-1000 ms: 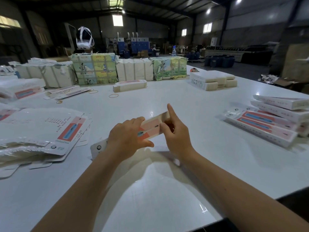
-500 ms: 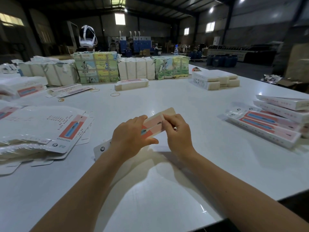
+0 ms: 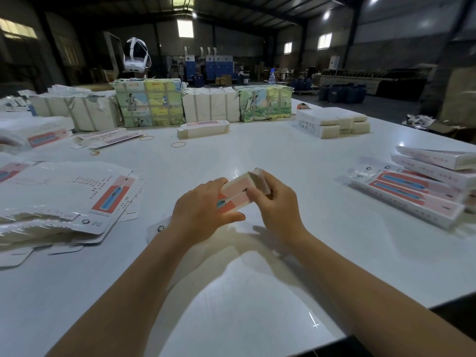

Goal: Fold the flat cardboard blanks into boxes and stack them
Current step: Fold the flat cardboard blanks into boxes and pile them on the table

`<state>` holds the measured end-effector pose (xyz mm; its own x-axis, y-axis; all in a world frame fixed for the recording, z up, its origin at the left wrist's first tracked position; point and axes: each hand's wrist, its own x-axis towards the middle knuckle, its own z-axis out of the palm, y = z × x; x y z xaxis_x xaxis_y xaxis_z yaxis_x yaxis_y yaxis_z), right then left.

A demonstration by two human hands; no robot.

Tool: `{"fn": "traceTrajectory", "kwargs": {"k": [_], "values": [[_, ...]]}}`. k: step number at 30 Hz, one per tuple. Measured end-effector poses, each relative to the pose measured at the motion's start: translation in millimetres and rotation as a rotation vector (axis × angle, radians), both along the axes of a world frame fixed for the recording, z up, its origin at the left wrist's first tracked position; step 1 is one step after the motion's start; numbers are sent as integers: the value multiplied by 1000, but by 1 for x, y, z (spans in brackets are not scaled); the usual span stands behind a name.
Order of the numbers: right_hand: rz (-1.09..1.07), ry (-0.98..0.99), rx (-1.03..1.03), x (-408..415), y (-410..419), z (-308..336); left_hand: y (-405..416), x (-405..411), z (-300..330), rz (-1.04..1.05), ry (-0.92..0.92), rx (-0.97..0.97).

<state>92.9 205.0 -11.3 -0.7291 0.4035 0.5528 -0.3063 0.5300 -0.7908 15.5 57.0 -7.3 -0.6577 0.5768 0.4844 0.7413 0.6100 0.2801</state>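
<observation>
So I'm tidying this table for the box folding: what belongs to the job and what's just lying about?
Job: box being folded in left hand and right hand; flat blanks; folded boxes.

Lying about: rubber bands; wrapped bundles; headset.

- No text is legible anywhere in the head view.
- Flat blanks (image 3: 77, 194) at left: rows of small dark print and a round logo mark, too small to read.
- Folded boxes (image 3: 412, 197) at right: round marks and fine print, unreadable.
- Coloured bundles (image 3: 150, 104) at the far edge of the table (image 3: 257, 318): red characters on yellow panels, too blurred to read.
</observation>
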Motion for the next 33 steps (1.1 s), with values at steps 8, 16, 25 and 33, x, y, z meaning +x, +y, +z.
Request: {"fn": "traceTrajectory", "kwargs": {"k": [8,16,25,33], "values": [[-26,-6,113,-1,-19,-3,2,2,-1,97,184,27],[238,25,-508,-5,-6,5,1,2,-2,89,313,63],[170,64,-531,-4,-3,5,0,7,0,43,334,82],[3,64,-469,-1,-4,7,2,12,5,76,387,-9]]}}
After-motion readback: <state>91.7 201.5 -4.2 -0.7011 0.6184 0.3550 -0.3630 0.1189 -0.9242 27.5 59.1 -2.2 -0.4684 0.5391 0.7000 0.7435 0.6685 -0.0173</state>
